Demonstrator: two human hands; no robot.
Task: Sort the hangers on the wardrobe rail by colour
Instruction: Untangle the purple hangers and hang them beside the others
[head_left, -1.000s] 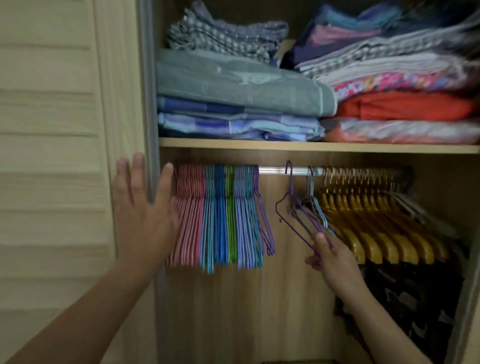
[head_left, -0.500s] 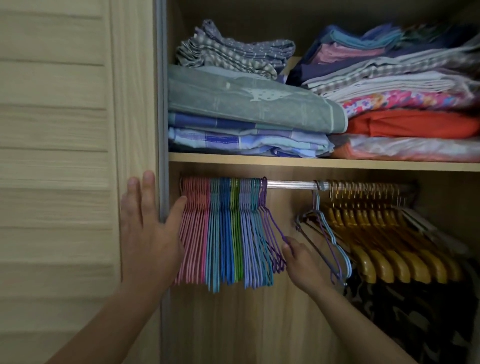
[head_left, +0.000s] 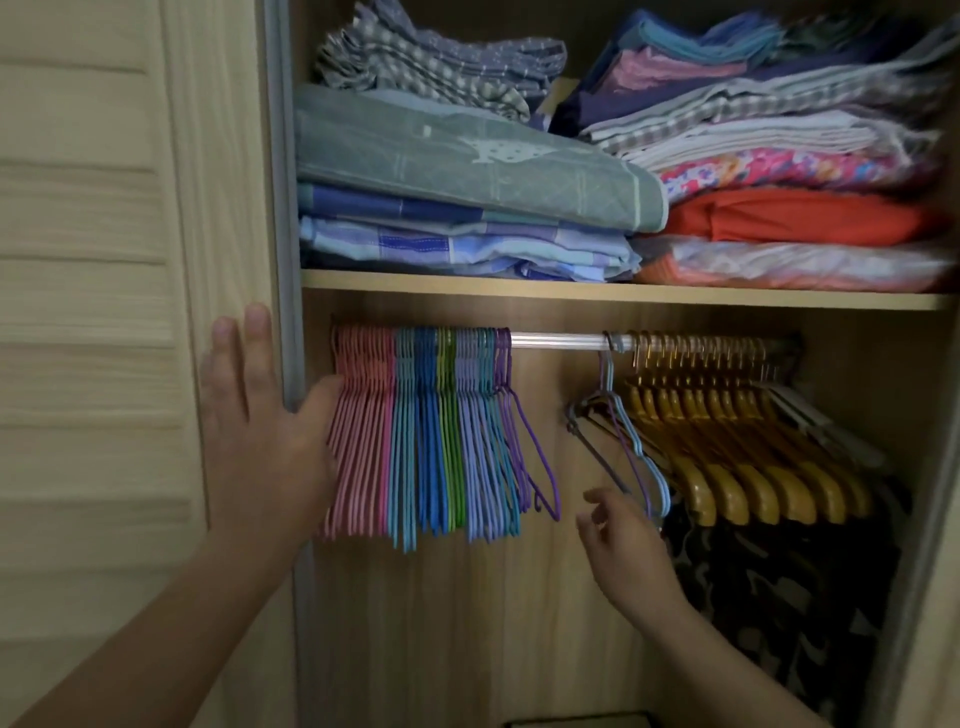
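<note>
- Since half a second ago, the right hand (head_left: 626, 545) has been drawn away from the sorted bunch toward the loose hangers, and the purple hanger (head_left: 530, 457) has been left hanging at the bunch's right edge.
- Nothing is being held by the right hand: its fingers are being kept loosely spread, just below and left of the few mixed wire hangers (head_left: 618, 447), with no clear contact showing.
- The left hand (head_left: 265, 441) is being held flat and open, its fingers lying against the wardrobe door (head_left: 104, 312) edge and its thumb being pressed on the pink hangers (head_left: 361, 431) at the left end.
- The sorted bunch is being kept together at the left of the rail (head_left: 558, 340): pink, then teal, blue, green, lilac with some teal mixed in, and purple last.
- A bare stretch of rail is being left between that bunch and the mixed wire hangers, which are hanging tilted beside the yellow wooden hangers (head_left: 727, 457) at the right.
- Dark patterned clothing (head_left: 769, 597) is being carried below the yellow ones.
- Farther up, folded fabrics (head_left: 467, 171) are being stored in stacks on the shelf (head_left: 571, 292).
</note>
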